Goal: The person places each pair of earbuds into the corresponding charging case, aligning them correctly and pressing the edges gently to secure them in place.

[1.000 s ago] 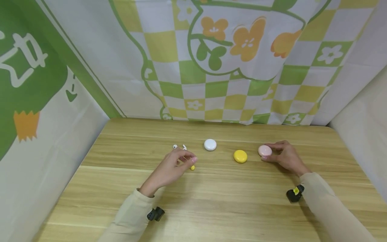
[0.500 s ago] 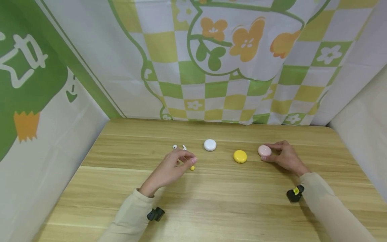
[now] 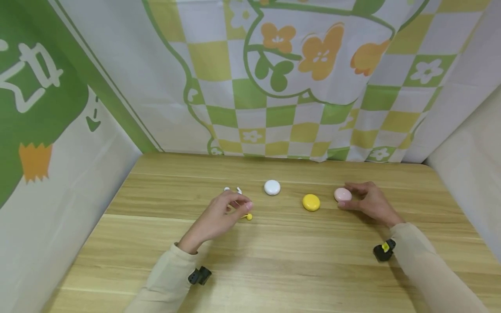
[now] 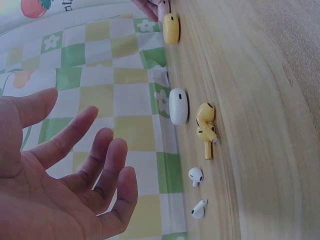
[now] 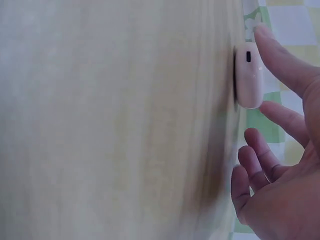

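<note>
My left hand (image 3: 219, 217) hovers over the table with relaxed, parted fingers, holding nothing. Below it lie two yellow earbuds (image 4: 206, 117), partly hidden by the hand in the head view. Two white earbuds, one nearer (image 4: 196, 175) and one farther along (image 4: 199, 209), lie beside them. At the right, my right hand (image 3: 372, 202) is beside a round pink earbud case (image 3: 342, 194) on the table. Its thumb and index finger stand loosely at opposite sides of the case, and a gap shows at the index finger. A yellow case (image 3: 311, 202) and a white case (image 3: 272, 187) sit between the hands.
The wooden table (image 3: 282, 261) ends at the back against a green and yellow checked cloth (image 3: 282, 115). Cloth walls also rise at both sides. A small black camera is worn on each sleeve, left (image 3: 199, 275) and right (image 3: 384, 250).
My left hand has shifted slightly left, uncovering more of a yellow earbud. My right index finger has moved a little away from the pink case. The cases have stayed in place.
</note>
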The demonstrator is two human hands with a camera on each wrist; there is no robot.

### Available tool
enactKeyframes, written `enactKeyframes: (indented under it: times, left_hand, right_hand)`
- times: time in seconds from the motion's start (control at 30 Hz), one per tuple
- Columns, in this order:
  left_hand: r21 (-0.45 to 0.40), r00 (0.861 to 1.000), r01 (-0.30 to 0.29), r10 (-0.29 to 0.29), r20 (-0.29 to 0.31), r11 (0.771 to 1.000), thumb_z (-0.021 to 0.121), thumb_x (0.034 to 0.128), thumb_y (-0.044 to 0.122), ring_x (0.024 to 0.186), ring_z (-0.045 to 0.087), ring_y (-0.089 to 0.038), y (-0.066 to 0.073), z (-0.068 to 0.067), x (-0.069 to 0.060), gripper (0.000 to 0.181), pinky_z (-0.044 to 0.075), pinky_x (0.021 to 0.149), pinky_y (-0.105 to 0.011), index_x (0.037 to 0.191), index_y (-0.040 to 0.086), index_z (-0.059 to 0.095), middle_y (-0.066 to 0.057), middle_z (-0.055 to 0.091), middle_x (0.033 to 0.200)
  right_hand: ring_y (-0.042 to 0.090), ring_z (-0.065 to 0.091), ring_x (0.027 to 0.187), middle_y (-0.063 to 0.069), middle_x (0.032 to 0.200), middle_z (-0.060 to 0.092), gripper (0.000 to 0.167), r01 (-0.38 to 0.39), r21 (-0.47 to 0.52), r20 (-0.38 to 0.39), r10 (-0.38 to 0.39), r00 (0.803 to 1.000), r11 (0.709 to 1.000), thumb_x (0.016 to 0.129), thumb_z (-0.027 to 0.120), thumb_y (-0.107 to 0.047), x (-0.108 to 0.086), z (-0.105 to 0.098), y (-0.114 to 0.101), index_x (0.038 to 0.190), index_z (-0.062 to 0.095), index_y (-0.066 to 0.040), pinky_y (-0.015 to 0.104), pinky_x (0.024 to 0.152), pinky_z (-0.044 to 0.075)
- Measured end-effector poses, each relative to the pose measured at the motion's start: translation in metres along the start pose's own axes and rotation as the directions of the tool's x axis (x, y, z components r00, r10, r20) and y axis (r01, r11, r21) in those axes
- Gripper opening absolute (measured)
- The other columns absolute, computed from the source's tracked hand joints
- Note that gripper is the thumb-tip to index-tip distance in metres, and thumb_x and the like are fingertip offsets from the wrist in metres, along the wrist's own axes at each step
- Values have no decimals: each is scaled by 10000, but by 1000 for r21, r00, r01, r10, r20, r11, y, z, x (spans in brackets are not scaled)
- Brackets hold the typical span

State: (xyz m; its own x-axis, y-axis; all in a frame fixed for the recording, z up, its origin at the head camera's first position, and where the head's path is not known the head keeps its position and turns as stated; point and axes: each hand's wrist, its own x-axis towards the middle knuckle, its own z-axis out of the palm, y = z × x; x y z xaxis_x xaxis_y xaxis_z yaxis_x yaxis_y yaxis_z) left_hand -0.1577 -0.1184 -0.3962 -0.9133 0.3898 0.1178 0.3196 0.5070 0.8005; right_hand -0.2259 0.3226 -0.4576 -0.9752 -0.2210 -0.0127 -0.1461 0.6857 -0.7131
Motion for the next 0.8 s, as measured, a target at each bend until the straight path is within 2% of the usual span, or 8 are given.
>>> enactKeyframes:
  times: [0.13, 0.27, 0.37, 0.5, 0.63, 0.8]
  left_hand:
    - [1, 1000, -4, 4, -6, 1000, 634, 1024, 269, 1009, 612, -193, 0, -1, 0, 235, 502, 889, -416, 1142, 90, 729, 21, 661, 1026]
    - [1, 1000, -4, 4, -7, 1000, 639, 1021, 260, 1008, 613, -193, 0, 0, 0, 227, 504, 892, -418, 1139, 88, 728, 18, 661, 1028]
    - [-2, 1000, -3, 3, -7, 1000, 640, 1020, 255, 1005, 613, -196, 0, 0, 0, 225, 505, 892, -422, 1137, 84, 728, 12, 659, 1028]
    - [-3, 1000, 1, -1, -3, 1000, 637, 1022, 259, 1000, 613, -201, 0, 1, 0, 235, 508, 892, -419, 1140, 76, 725, -1, 659, 1040]
    - [-1, 1000, 15, -15, 5, 1000, 631, 1027, 278, 999, 609, -207, 0, 2, 0, 250, 513, 881, -411, 1147, 81, 724, -5, 653, 1052]
    - [-2, 999, 35, -35, 13, 999, 622, 1031, 306, 1014, 604, -224, 0, 2, -1, 262, 520, 865, -409, 1154, 100, 725, 1, 647, 1068]
  right_hand:
    - [467, 455, 1260, 307, 1389, 520, 827, -23, -27, -19, 22, 1000, 999, 814, 868, -379, -2, -3, -8, 1441, 519, 32, 650, 1023, 377]
    - [428, 475, 1158, 278, 1261, 502, 793, -15, -62, -63, 11, 998, 998, 812, 873, -360, -6, -2, -19, 1442, 542, -11, 611, 931, 430]
    - [407, 519, 1069, 250, 1153, 533, 750, 53, -103, -108, -64, 992, 993, 779, 904, -306, -8, 3, -28, 1394, 592, -10, 548, 859, 466]
    - [365, 537, 969, 230, 1063, 568, 710, 149, -129, -149, -168, 974, 980, 723, 942, -233, -9, 13, -40, 1319, 646, 16, 470, 797, 463]
    - [336, 532, 925, 216, 1037, 558, 660, 182, -128, -144, -200, 969, 975, 731, 936, -198, -10, 22, -49, 1294, 666, 18, 424, 765, 454]
    - [312, 558, 893, 189, 1003, 565, 669, 173, -123, -110, -187, 976, 977, 739, 930, -227, -10, 33, -55, 1301, 663, 16, 383, 745, 479]
